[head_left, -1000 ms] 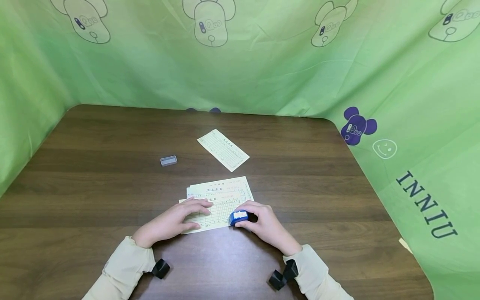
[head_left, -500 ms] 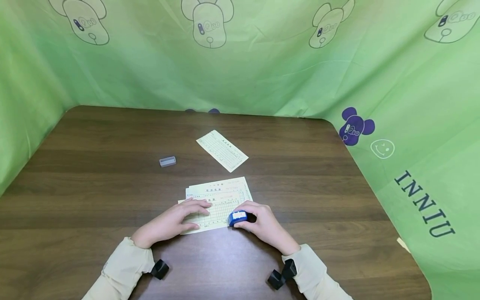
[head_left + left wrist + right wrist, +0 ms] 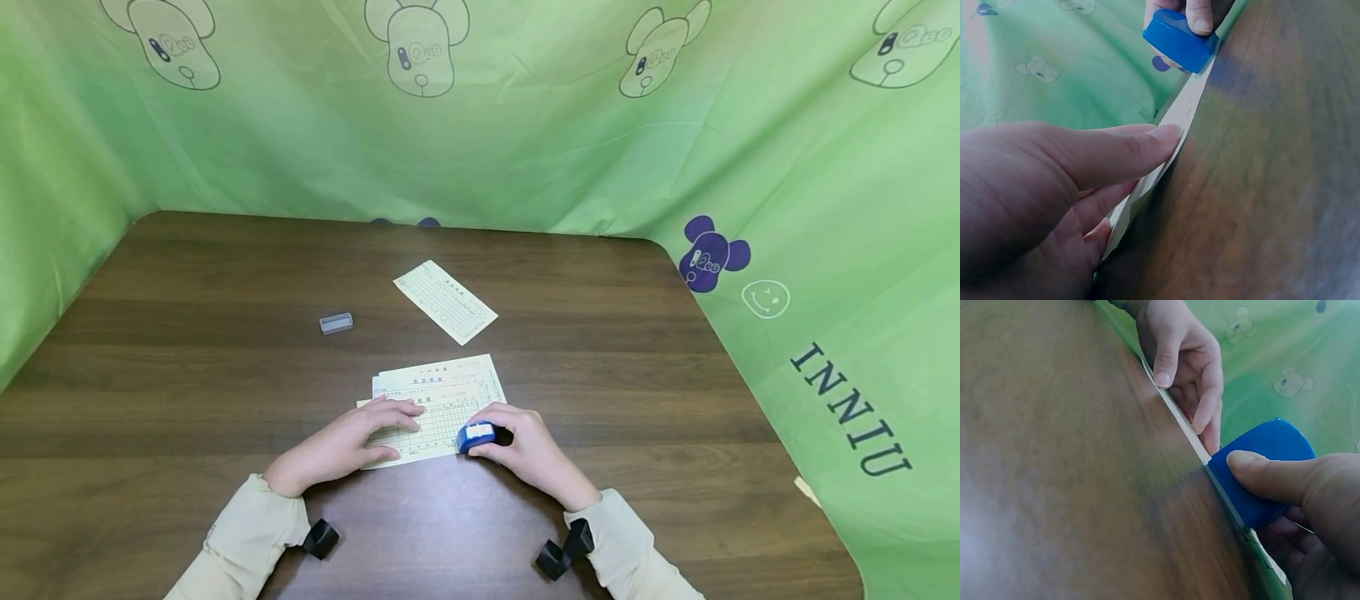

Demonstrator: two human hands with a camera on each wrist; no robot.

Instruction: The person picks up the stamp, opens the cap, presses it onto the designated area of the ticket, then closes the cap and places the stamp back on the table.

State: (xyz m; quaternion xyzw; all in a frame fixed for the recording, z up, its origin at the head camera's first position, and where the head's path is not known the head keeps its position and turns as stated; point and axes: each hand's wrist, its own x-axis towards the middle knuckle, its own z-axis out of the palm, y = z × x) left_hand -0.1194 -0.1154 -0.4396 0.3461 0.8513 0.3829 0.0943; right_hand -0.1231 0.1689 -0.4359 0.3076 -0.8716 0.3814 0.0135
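A blue, block-shaped hand stamp with a white label on top stands at the lower right of a stack of printed paper forms. My right hand grips its sides; in the right wrist view, the thumb lies along the flat face of the stamp. The stamp's base meets the paper there. My left hand rests on the left part of the forms with fingers spread. In the left wrist view, its thumb lies along the front edge of the paper. The palm hides the sheets' left side.
Behind the stack, a single printed slip lies aslant on the brown wooden table. A small translucent cap sits left of that slip. Green printed cloth surrounds the table's back and sides.
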